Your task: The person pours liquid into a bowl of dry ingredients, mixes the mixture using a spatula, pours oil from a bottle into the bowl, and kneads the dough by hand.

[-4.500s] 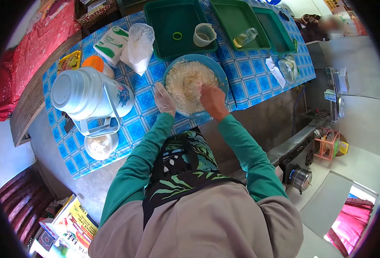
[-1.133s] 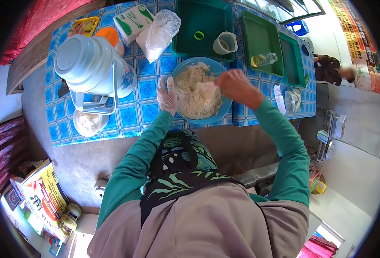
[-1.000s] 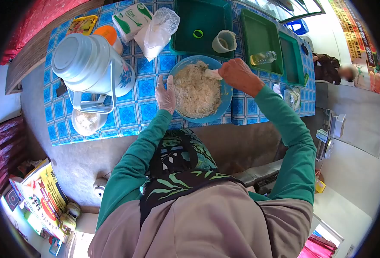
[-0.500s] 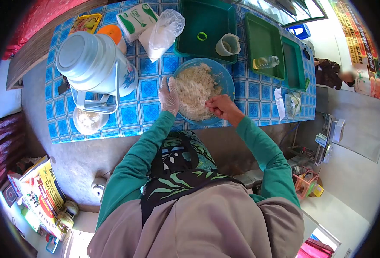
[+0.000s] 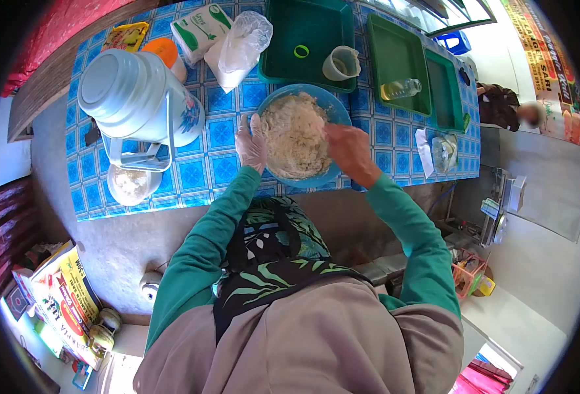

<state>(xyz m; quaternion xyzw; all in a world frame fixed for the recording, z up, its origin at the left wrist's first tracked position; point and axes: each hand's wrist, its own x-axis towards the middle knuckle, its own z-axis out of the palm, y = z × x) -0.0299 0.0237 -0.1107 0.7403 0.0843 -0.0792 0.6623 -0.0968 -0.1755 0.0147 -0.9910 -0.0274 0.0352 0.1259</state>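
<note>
A blue bowl [image 5: 344, 118] holds a pale, crumbly flour mixture [image 5: 295, 144]. At the bowl's left side is my left hand [image 5: 252, 146], in a clear glove, its fingers stretched out flat against the wall. My right hand [image 5: 352, 152] is closed at the bowl's right rim. A pale, blurred end sticks out of its fingers into the mixture; I cannot make out what kind of tool it is.
Left of the bowl stand a large white jug [image 5: 139, 98] and a small bowl of white powder [image 5: 131, 185]. Behind are a plastic bag [image 5: 241, 49], a green tray [image 5: 277, 65] with a measuring cup [image 5: 341, 64], and another tray [image 5: 395, 52] holding a bottle [image 5: 401, 89]. A person [image 5: 503, 108] is farther right.
My right hand has shifted up and right over the bowl's rim, and the mixture's surface looks turned over. My left hand stays against the bowl. The whole view has shifted slightly.
</note>
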